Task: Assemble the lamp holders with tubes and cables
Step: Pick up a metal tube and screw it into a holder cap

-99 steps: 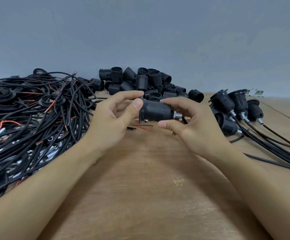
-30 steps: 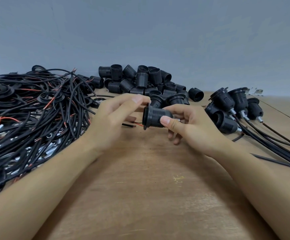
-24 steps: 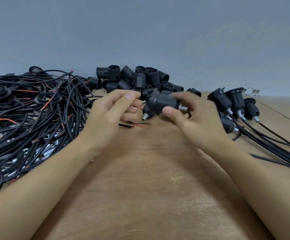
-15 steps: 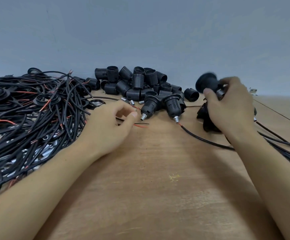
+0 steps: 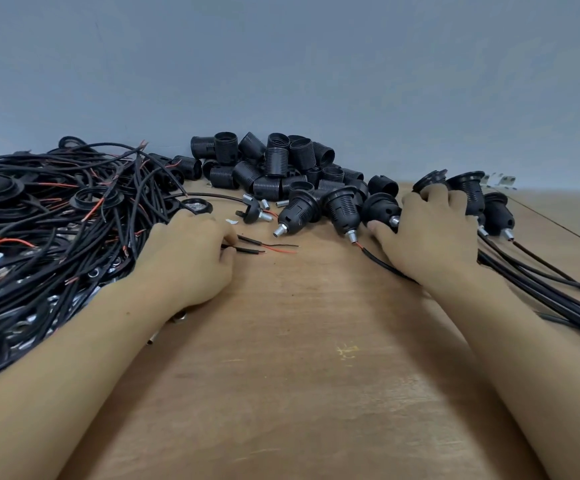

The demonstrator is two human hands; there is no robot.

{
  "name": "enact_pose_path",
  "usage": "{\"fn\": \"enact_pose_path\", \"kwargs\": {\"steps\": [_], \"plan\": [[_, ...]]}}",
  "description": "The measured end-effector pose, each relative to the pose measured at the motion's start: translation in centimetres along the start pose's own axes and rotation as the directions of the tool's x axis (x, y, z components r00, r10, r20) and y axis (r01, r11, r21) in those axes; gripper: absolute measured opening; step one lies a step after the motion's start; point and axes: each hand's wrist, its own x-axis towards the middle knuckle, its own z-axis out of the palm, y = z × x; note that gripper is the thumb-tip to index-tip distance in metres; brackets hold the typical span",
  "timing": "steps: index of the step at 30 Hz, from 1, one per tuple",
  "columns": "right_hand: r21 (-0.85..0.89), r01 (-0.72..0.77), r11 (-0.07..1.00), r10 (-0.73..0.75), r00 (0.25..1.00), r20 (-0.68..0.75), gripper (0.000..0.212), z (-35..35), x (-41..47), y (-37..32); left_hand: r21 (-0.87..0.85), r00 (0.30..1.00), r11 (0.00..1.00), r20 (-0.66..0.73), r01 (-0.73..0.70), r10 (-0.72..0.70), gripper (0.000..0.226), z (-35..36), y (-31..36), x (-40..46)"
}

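Observation:
My left hand (image 5: pixel 191 252) lies on the wooden table (image 5: pixel 299 358) and pinches the end of a black cable (image 5: pixel 247 250) with bare red and black wire tips. My right hand (image 5: pixel 430 233) lies palm down with fingers spread on a group of assembled lamp holders (image 5: pixel 472 192) at the right. Its thumb touches the metal tube of one holder (image 5: pixel 382 207). Two more assembled holders (image 5: pixel 299 207) with tubes lie between my hands. What is under the right palm is hidden.
A big tangle of black cables and rings (image 5: pixel 46 230) fills the left side. A heap of loose threaded holder shells (image 5: pixel 274 164) sits at the back by the wall. Cables of finished holders (image 5: pixel 541 282) trail to the right. Small metal tubes (image 5: pixel 264 204) lie near the heap.
My right hand carried the assembled holder from the middle to the right and came down on the finished group. My left hand dropped to the table and took a cable end.

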Motion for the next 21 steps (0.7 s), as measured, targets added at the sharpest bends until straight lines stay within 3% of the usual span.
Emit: {"fn": "enact_pose_path", "kwargs": {"steps": [5, 9, 14, 19, 21], "plan": [[0.241, 0.273, 0.931, -0.202, 0.938, -0.281, 0.045, -0.3, -0.2, -0.7, 0.033, 0.995, 0.999, -0.097, 0.032, -0.028, 0.028, -0.3, -0.8, 0.5], [0.329, 0.473, 0.817, -0.35, 0.861, -0.369, 0.032, 0.4, -0.8, -1.6, 0.163, 0.988, 0.976, -0.079, 0.146, -0.134, 0.038, -0.3, -1.9, 1.0], [0.391, 0.574, 0.72, -0.486, 0.818, -0.307, 0.021, 0.5, -1.8, -2.7, 0.218, 0.987, 0.963, -0.046, 0.157, -0.151, 0.028, -0.5, -2.9, 1.4], [0.38, 0.595, 0.708, -0.598, 0.792, -0.125, 0.018, -1.6, 1.2, -7.1, 0.052, 0.979, 0.981, -0.091, 0.186, -0.181, 0.022, -0.5, -3.5, 1.8], [0.277, 0.623, 0.732, -0.656, 0.754, 0.038, 0.018, -2.1, 3.8, -9.9, -0.025, 0.974, 0.979, -0.093, 0.205, -0.206, 0.023, -0.5, -4.1, 1.9]]}}
